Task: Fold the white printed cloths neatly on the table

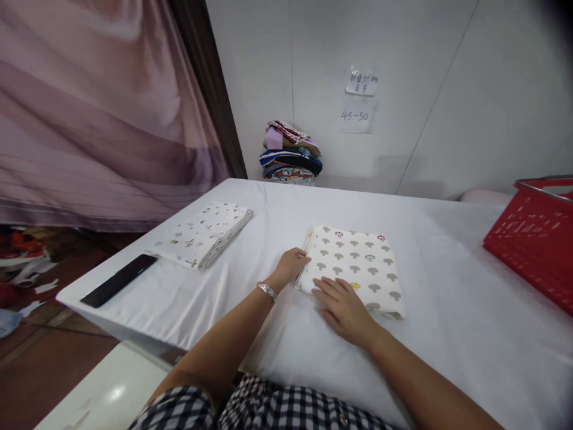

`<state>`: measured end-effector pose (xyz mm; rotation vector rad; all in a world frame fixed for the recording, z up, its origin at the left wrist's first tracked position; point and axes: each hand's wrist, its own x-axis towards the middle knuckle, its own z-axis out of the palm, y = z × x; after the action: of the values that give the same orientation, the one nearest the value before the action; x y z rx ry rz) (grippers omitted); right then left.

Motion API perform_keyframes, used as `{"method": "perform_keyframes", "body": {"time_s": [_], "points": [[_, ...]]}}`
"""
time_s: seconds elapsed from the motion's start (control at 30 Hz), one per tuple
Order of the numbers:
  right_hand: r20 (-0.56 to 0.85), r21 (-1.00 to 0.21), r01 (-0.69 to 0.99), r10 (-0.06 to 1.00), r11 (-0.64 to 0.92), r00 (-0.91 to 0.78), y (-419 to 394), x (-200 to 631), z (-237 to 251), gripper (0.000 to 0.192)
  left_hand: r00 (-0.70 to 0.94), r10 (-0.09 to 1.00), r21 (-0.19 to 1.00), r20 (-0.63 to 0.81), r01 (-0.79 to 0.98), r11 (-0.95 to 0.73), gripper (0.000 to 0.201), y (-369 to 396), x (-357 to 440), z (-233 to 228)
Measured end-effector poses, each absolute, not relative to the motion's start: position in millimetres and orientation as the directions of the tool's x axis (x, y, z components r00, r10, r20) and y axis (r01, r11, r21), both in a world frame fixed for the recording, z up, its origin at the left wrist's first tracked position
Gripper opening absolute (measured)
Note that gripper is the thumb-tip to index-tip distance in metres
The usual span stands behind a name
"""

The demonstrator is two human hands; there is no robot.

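At the far left hangs a pink curtain (111,107), its lower hem above a cluttered floor (49,352). Next comes the desk (179,316), spread with a shiny white cover. A flat black slab (119,280) lies along its left edge, just beside the near corner of a folded leaf cloth (208,230), which is white with small scattered prints and has its layers showing along the right side.

The left hand (290,267), with a silver bracelet (267,291) at the wrist, reaches to the left edge of the folded mushroom cloth (353,257); its grip is closed on that edge, thumb and fingers together. Beyond the desk's far edge, a pile (293,152) of folded fabrics rises against the wall (255,71); what it rests on is hidden.

The mushroom cloth lies flat near the middle of the desk, its grey rows broken by a few coloured motifs. The right hand (344,307) rests palm down on its near left part, grip open, fingers extended. On the wall behind are two handwritten notes (357,116), the lower reading "45-50". At the far right, a red basket (537,239) is cut off by the view's edge.
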<state>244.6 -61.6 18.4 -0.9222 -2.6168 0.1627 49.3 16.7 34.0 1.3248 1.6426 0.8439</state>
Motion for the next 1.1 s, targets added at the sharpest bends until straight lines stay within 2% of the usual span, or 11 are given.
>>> {"method": "perform_keyframes", "body": {"time_s": [0.13, 0.27, 0.37, 0.5, 0.73, 0.93, 1.1], "points": [[0.312, -0.224, 0.583, 0.625, 0.781, -0.716, -61.6, 244.4, 18.0, 0.039, -0.103, 0.986, 0.798, -0.131, 0.579, 0.167, 0.017, 17.3, 50.6, 34.6], [0.320, -0.219, 0.589, 0.627, 0.778, -0.710, -62.1, 243.9, 16.7, 0.041, -0.100, 0.994, 0.641, -0.040, 0.761, 0.102, 0.019, 15.0, 53.5, 41.0], [0.314, -0.217, 0.594, 0.632, 0.774, -0.709, -62.7, 243.6, 15.3, 0.041, -0.085, 0.996, 0.583, 0.001, 0.810, 0.069, 0.018, 20.7, 56.2, 46.2], [0.291, -0.214, 0.598, 0.635, 0.772, -0.716, -64.3, 242.3, 15.2, 0.041, -0.073, 0.995, 0.606, 0.069, 0.796, 0.017, 0.017, 43.6, 62.7, 51.5], [0.292, -0.201, 0.579, 0.613, 0.790, -0.734, -68.0, 238.7, 16.5, 0.043, -0.133, 0.990, 0.650, -0.040, 0.749, 0.127, 0.023, 84.2, 76.1, 47.8], [0.265, -0.201, 0.583, 0.617, 0.787, -0.741, -68.0, 238.1, 16.6, 0.044, -0.148, 0.989, 0.671, 0.002, 0.733, 0.108, 0.009, 96.3, 78.6, 38.6], [0.235, -0.208, 0.591, 0.626, 0.779, -0.743, -68.2, 237.8, 16.3, 0.041, -0.144, 0.990, 0.664, 0.000, 0.740, 0.108, 0.012, 99.2, 76.3, 36.6]]}}
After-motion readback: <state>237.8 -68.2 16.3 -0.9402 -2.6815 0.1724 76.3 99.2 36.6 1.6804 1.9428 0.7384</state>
